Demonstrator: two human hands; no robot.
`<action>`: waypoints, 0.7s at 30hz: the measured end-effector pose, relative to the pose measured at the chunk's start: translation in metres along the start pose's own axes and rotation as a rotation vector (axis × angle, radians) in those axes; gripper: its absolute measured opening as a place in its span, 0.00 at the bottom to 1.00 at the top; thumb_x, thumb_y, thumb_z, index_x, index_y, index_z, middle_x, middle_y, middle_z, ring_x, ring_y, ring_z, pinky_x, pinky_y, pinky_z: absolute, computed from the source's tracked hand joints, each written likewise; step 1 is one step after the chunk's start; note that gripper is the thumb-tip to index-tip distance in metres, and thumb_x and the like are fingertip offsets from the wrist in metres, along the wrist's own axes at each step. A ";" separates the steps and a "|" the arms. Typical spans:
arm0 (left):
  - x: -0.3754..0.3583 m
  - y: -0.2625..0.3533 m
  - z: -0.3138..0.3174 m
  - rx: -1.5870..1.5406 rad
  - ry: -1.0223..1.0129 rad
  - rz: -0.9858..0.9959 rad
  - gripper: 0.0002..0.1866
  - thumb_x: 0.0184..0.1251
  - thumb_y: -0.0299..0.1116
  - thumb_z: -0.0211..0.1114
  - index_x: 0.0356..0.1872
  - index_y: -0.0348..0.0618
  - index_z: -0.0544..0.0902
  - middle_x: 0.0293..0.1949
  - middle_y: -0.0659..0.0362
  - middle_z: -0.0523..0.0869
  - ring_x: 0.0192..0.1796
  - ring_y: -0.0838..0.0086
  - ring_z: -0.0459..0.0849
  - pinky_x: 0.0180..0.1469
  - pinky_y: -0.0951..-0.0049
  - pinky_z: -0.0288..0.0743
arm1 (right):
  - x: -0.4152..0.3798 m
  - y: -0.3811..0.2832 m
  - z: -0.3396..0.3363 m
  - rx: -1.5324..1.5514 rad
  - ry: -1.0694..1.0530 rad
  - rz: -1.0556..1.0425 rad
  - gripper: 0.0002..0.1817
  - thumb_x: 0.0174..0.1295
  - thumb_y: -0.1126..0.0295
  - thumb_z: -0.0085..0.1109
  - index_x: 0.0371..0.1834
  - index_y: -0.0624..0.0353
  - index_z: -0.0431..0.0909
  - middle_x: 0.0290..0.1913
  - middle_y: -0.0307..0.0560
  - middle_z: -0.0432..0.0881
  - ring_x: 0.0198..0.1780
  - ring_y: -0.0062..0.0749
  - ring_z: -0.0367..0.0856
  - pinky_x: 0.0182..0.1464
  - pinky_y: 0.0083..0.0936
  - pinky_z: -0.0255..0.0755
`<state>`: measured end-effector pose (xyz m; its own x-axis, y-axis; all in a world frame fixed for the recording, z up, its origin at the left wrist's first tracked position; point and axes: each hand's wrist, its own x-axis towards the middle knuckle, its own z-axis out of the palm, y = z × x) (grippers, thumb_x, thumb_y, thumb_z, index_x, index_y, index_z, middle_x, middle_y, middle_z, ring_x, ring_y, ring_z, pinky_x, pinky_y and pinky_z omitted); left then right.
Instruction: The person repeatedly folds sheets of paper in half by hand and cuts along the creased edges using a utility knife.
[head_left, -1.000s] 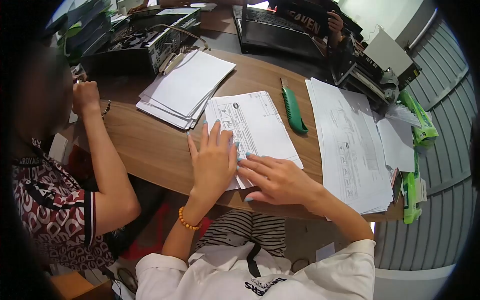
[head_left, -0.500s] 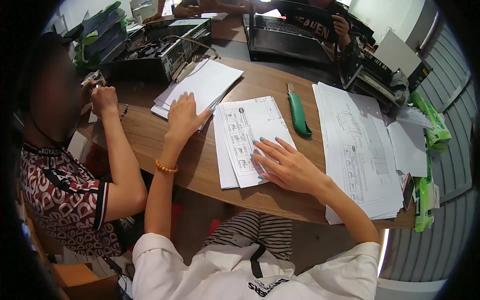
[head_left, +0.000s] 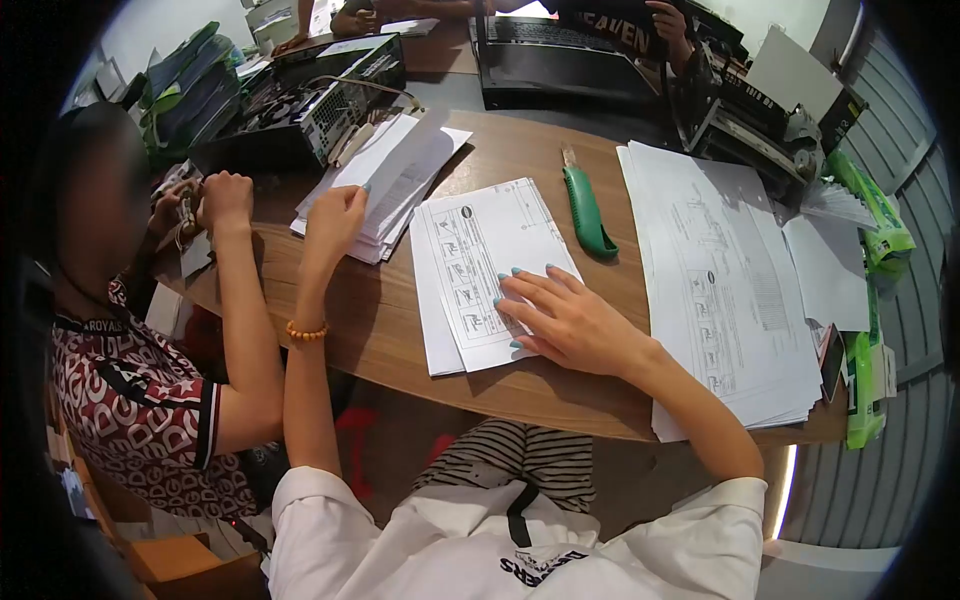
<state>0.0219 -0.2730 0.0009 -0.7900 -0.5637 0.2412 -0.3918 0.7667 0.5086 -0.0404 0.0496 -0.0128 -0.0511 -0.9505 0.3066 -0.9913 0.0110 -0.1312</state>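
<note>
My left hand (head_left: 335, 222) is closed on the edge of a paper sheet (head_left: 403, 150), whose near side is lifted and curled above a paper stack (head_left: 388, 225). Printing shows on the stack under it. Fingers spread, my right hand (head_left: 572, 322) lies flat on printed sheets (head_left: 470, 265) with diagrams, in the middle of the table. These sheets overlap slightly out of line. Beyond my right hand lies a green utility knife (head_left: 588, 215), its blade end pointing away from me.
A larger pile of printed sheets (head_left: 715, 290) covers the right side of the wooden table (head_left: 520, 398). An opened computer case (head_left: 310, 115) stands back left, a laptop (head_left: 560, 75) at the far side. A person sits at my left, hands near the table; green packets (head_left: 868, 235) lie right.
My left hand has gone from lying spread on the stack to gripping a sheet and raising its edge. My right hand stays on the printed sheets. The view has shifted slightly.
</note>
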 end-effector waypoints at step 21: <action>-0.020 0.014 0.012 0.177 0.074 0.254 0.14 0.56 0.39 0.63 0.39 0.43 0.85 0.38 0.51 0.85 0.39 0.59 0.84 0.43 0.67 0.75 | -0.003 0.000 0.005 -0.036 0.052 -0.017 0.21 0.59 0.61 0.57 0.53 0.59 0.71 0.59 0.51 0.70 0.63 0.40 0.66 0.62 0.44 0.60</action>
<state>0.0268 -0.2474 -0.0069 -0.8390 -0.3631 0.4053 -0.2675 0.9238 0.2740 -0.0400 0.0508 -0.0189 -0.0390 -0.9332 0.3572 -0.9958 0.0067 -0.0912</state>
